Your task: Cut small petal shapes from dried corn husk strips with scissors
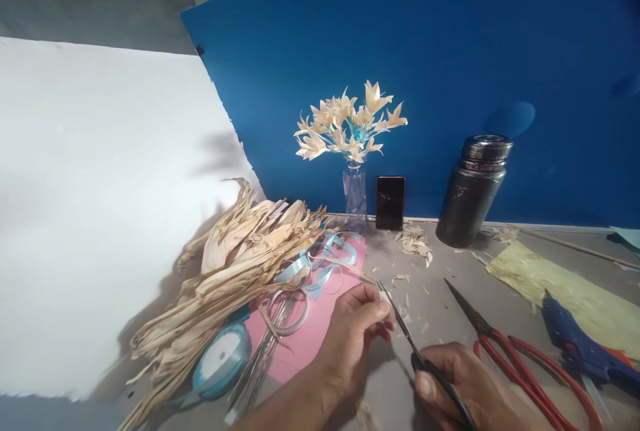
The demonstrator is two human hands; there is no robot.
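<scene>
In the head view my left hand pinches a small pale piece of corn husk between thumb and fingers. My right hand is closed around the black handles of a pair of scissors. Their thin blades point up and left, right beside the husk piece; whether they touch it I cannot tell. Left of my hands lies a large pile of dried corn husks. Behind them, a bunch of husk flowers stands in a clear vase.
Red-handled scissors and a blue glue gun lie at right, near a yellow sheet. A dark flask and a phone stand at the back. Blue ribbon, wires and pink paper lie left.
</scene>
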